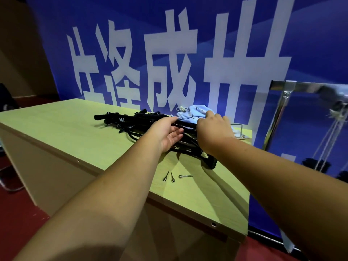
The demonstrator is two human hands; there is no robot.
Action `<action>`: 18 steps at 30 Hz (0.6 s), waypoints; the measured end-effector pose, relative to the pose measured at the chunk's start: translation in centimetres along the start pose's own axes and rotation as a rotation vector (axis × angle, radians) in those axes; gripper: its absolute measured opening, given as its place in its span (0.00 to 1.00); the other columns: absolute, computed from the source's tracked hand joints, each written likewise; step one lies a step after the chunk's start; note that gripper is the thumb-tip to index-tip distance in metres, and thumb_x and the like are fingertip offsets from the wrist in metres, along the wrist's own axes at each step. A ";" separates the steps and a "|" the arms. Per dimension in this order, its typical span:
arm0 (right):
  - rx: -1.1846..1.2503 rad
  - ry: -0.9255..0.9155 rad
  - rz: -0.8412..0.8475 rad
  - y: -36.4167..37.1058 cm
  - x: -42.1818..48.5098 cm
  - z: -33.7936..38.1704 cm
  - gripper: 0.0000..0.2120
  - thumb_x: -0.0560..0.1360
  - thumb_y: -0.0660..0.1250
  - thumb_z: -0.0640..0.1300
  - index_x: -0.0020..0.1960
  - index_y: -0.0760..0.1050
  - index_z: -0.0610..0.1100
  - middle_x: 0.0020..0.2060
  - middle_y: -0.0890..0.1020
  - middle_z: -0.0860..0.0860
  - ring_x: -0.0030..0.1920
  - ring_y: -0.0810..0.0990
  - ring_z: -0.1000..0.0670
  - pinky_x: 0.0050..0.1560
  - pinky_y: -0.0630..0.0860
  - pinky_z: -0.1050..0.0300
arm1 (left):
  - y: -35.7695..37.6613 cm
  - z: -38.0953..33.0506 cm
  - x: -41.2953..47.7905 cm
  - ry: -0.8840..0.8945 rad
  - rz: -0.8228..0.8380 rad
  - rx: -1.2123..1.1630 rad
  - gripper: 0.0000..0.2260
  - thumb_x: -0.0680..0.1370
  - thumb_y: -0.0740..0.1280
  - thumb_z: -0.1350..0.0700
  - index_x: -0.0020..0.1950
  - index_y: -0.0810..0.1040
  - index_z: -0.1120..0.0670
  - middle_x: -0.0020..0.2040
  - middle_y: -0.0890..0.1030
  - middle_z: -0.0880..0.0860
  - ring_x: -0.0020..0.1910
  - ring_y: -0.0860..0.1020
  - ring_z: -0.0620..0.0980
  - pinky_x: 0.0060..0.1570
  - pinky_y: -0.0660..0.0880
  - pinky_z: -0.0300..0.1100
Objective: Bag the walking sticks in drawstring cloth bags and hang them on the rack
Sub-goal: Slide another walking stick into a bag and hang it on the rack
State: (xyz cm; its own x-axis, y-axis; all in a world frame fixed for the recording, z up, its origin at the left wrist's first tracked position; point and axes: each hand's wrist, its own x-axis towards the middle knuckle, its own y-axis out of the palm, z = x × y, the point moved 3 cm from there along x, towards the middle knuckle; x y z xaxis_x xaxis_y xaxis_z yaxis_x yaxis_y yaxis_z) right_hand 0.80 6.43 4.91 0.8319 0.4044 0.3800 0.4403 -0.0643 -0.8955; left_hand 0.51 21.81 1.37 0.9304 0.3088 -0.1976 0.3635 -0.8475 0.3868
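Left hand [168, 134] lies open against the black walking sticks [128, 120] on the table [75, 132], right hand [214, 129], grip unclear, touching the blue bag [194, 112] just behind them; dangling straps [130, 136] could snag the bag's mouth.

Both bare arms reach forward. The left hand [167, 135] turns palm inward, fingers fairly straight. The right hand [214, 131] shows its back.

Left hand [168, 133] touches black walking sticks [130, 120] on the table [71, 134]; right hand [214, 131] touches the blue bag [192, 114] beside them
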 end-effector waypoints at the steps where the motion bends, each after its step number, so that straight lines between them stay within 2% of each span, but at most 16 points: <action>1: 0.006 0.015 -0.017 -0.3 -0.6 -0.1 0.17 0.79 0.68 0.41 0.68 0.78 0.44 0.68 0.74 0.40 0.65 0.74 0.38 0.66 0.70 0.42 | 0.1 0.0 -0.4 -0.006 0.008 0.001 0.08 0.86 0.66 0.55 0.62 0.79 0.57 0.56 0.80 0.59 0.49 0.82 0.53 0.57 0.82 0.50; 3: 0.019 0.035 -0.040 -0.8 -1.6 -0.3 0.16 0.79 0.69 0.40 0.67 0.78 0.43 0.64 0.74 0.41 0.63 0.74 0.38 0.64 0.70 0.43 | 0.1 -0.1 -1.0 -0.003 0.017 0.015 0.12 0.86 0.65 0.54 0.68 0.78 0.58 0.58 0.81 0.59 0.52 0.82 0.54 0.60 0.82 0.51; 5: 0.034 0.057 -0.056 -1.5 -2.6 -0.7 0.15 0.78 0.68 0.39 0.64 0.78 0.43 0.58 0.73 0.42 0.60 0.74 0.39 0.61 0.69 0.44 | 0.2 -0.3 -1.9 0.002 0.042 0.031 0.14 0.86 0.65 0.55 0.71 0.76 0.58 0.65 0.80 0.60 0.57 0.83 0.57 0.64 0.80 0.52; 9: 0.090 0.120 -0.070 -3.3 -3.9 -1.6 0.14 0.78 0.70 0.40 0.63 0.79 0.43 0.50 0.67 0.45 0.55 0.74 0.41 0.53 0.64 0.47 | 1.1 -0.3 -3.4 0.001 0.052 0.195 0.20 0.86 0.66 0.54 0.78 0.70 0.56 0.76 0.70 0.65 0.70 0.77 0.63 0.71 0.76 0.53; 11: 0.114 0.140 -0.096 -4.4 -4.5 -2.2 0.14 0.79 0.70 0.40 0.63 0.79 0.43 0.50 0.67 0.45 0.51 0.71 0.42 0.52 0.64 0.48 | 1.5 -0.2 -4.1 0.032 0.028 0.329 0.26 0.85 0.68 0.49 0.81 0.68 0.54 0.78 0.69 0.64 0.69 0.77 0.64 0.68 0.77 0.53; 13: 0.131 0.148 -0.124 -5.3 -5.3 -2.8 0.13 0.79 0.69 0.40 0.63 0.78 0.43 0.50 0.67 0.45 0.49 0.68 0.43 0.52 0.64 0.48 | 2.1 -0.4 -4.8 0.077 0.033 0.384 0.27 0.84 0.68 0.43 0.80 0.70 0.53 0.77 0.72 0.61 0.68 0.78 0.63 0.66 0.77 0.52; 15: 0.158 0.158 -0.150 -6.4 -6.3 -3.5 0.12 0.80 0.68 0.40 0.63 0.77 0.43 0.50 0.67 0.45 0.48 0.67 0.43 0.52 0.64 0.48 | 3.1 -0.7 -5.6 0.078 0.118 0.292 0.30 0.84 0.66 0.38 0.80 0.70 0.55 0.74 0.76 0.61 0.67 0.80 0.62 0.68 0.78 0.53; 18: 0.203 0.164 -0.196 -7.6 -7.7 -4.2 0.11 0.81 0.68 0.42 0.62 0.76 0.44 0.51 0.67 0.46 0.48 0.68 0.43 0.51 0.64 0.48 | 5.1 -2.1 -6.9 0.071 0.230 0.010 0.35 0.85 0.62 0.36 0.83 0.63 0.58 0.70 0.80 0.61 0.62 0.84 0.60 0.61 0.82 0.54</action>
State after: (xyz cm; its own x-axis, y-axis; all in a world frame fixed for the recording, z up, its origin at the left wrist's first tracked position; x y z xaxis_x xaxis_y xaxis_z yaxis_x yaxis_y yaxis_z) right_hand -7.54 0.02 9.79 0.7888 0.2376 0.5669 0.5345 0.1903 -0.8235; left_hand -3.95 16.27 6.54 0.9898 0.1367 -0.0410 0.1415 -0.9033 0.4049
